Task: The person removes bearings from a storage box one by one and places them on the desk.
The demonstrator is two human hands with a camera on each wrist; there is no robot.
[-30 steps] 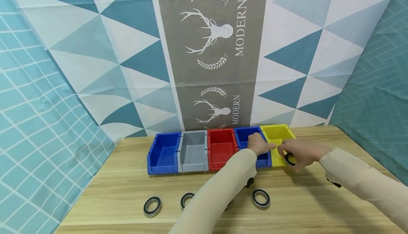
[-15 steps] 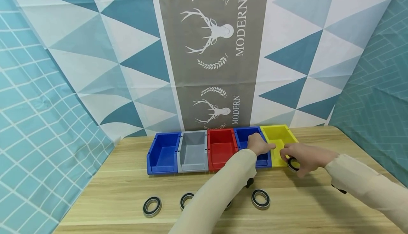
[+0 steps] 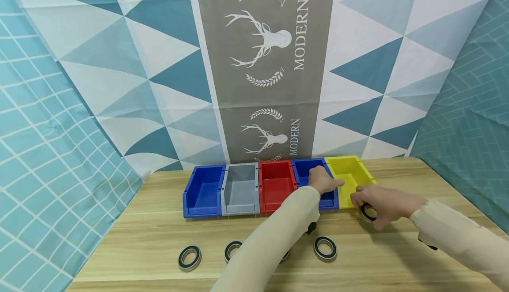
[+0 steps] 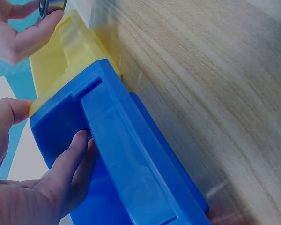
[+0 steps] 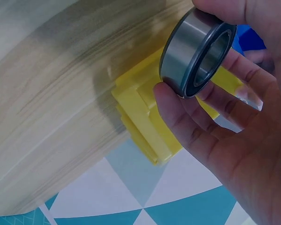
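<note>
My right hand (image 3: 385, 202) pinches a ball bearing (image 5: 187, 44) between thumb and fingers, steel outside with a dark seal. In the head view that bearing hangs tilted at the front right corner of the yellow bin (image 3: 346, 166), partly behind the fingers. My left hand (image 3: 321, 180) is over the right-hand blue bin (image 4: 131, 154). Its fingers (image 4: 68, 161) reach down into this bin, nearly straight, while the thumb touches the rim beside the yellow bin. Nothing shows in the left hand's grasp. The blue bin's floor is partly hidden by the hand.
Left of these stand a red bin (image 3: 276, 186), a grey bin (image 3: 241, 186) and another blue bin (image 3: 207, 190), side by side. Several bearings lie on the wooden table (image 3: 159, 234) in front, including one at the right (image 3: 318, 248). The left sleeve (image 3: 262, 243) partly covers two.
My right hand has drifted a little right and towards me with the bearing, off the yellow bin's front. The left hand has stayed put.
</note>
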